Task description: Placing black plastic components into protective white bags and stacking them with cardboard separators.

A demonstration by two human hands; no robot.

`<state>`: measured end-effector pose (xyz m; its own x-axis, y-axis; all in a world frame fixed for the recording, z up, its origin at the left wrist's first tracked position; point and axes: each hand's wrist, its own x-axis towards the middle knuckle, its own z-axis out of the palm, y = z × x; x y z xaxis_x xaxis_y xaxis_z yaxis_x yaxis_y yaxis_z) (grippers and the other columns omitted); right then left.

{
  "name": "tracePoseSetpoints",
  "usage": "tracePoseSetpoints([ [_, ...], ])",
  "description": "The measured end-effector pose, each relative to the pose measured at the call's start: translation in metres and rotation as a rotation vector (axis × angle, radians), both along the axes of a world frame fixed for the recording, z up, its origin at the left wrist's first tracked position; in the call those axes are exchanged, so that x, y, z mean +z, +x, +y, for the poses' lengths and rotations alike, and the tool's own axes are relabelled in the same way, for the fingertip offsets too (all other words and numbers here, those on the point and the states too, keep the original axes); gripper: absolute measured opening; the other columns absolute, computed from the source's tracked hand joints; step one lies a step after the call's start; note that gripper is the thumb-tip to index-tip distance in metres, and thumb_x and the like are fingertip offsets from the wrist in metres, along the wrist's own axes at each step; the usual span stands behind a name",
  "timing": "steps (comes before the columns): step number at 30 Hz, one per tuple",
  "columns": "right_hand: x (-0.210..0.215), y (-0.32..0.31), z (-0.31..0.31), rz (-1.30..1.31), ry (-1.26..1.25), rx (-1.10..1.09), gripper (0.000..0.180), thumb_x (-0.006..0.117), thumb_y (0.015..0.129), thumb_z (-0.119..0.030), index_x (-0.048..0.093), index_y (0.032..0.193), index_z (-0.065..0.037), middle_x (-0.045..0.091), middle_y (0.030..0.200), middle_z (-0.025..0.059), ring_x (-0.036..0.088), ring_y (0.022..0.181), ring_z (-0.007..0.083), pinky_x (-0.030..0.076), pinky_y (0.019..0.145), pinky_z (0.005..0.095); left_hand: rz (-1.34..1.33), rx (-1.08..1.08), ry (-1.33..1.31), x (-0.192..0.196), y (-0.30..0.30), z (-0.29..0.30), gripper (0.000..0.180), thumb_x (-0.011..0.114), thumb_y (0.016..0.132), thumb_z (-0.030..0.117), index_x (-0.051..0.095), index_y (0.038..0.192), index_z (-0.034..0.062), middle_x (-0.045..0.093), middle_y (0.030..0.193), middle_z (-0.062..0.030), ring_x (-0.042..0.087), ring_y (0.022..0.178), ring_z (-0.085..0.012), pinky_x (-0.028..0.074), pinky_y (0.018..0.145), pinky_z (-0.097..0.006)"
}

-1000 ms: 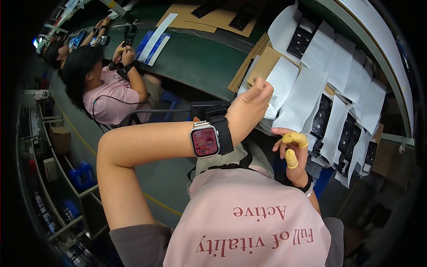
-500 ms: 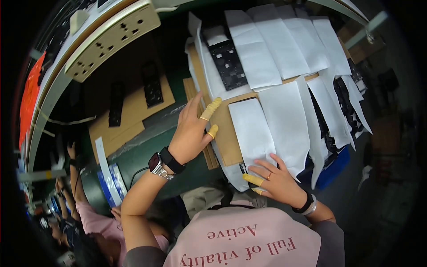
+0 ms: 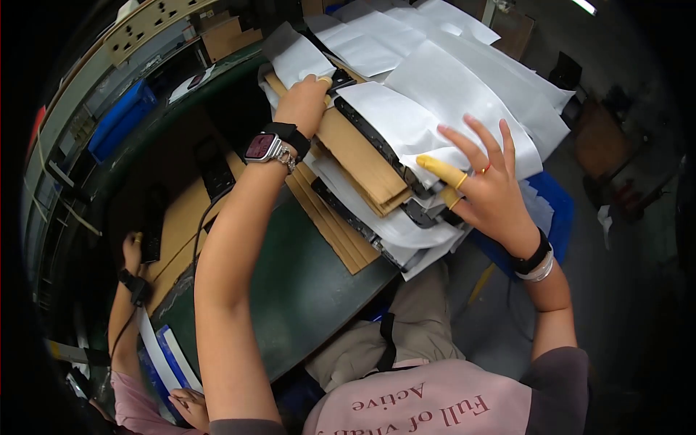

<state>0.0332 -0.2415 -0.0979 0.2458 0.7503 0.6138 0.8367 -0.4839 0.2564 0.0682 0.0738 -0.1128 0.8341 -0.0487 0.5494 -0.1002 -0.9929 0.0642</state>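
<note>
My left hand [image 3: 303, 109] reaches to the far left of a layered stack, its fingers closed at the lower edge of a white sheet [image 3: 293, 56] above a black plastic part [image 3: 341, 80]. Its fingertips are partly hidden. My right hand [image 3: 496, 190] is over the stack's near right side, fingers spread, with yellow finger cots on index finger and thumb. Beneath its fingertips lies a broad, rumpled white sheet [image 3: 464, 94]. A long black plastic part [image 3: 366, 130] shows along that sheet's left edge, on a brown cardboard piece [image 3: 362, 159].
The stack stands on a green table [image 3: 290, 268]. Blue plastic [image 3: 558, 210] shows below its right side. To the left, another person's hand [image 3: 132, 250] is beside a black part [image 3: 152, 235] on cardboard. A power strip [image 3: 148, 29] runs along the upper left.
The view has shifted. My left hand has gone from open above the cardboard to closed at a white sheet's edge. My right hand has moved up and spread its fingers.
</note>
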Motion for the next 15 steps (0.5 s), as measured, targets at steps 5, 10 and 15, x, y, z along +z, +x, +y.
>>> tracePoseSetpoints([
  [5, -0.021, -0.086, -0.015, 0.171, 0.233, 0.451, 0.04, 0.067, 0.077, -0.021, 0.062, 0.117, -0.019, 0.049, 0.13, 0.0101, 0.038, 0.128, 0.0285, 0.023, 0.107, 0.0544, -0.317, 0.05, -0.271, -0.011, -0.105, 0.007, 0.018, 0.056, 0.087, 0.013, 0.057, 0.101, 0.002, 0.06, 0.098, -0.0193, 0.059, 0.088, -0.0385, 0.047, 0.073, -0.043],
  [10, -0.096, -0.141, 0.047, 1.671, 0.627, 0.682, 0.055, 0.061, 0.089, -0.028, 0.042, 0.134, -0.003, 0.049, 0.128, 0.0139, 0.048, 0.118, 0.0276, 0.036, 0.102, 0.0381, -0.38, 0.318, -0.536, -0.043, -0.236, -0.058, 0.021, 0.062, 0.084, 0.004, 0.058, 0.104, -0.0003, 0.062, 0.099, -0.019, 0.061, 0.09, -0.034, 0.048, 0.077, -0.036],
  [15, -0.047, -0.112, 0.032, 0.381, 0.483, 0.301, 0.052, 0.07, 0.078, -0.028, 0.055, 0.122, -0.005, 0.049, 0.127, 0.0143, 0.041, 0.122, 0.0329, 0.034, 0.1, 0.0476, -0.305, 0.542, -0.61, -0.101, -0.297, -0.077, 0.021, 0.061, 0.084, 0.001, 0.059, 0.104, 0.001, 0.062, 0.098, -0.0185, 0.06, 0.088, -0.0358, 0.047, 0.077, -0.037],
])
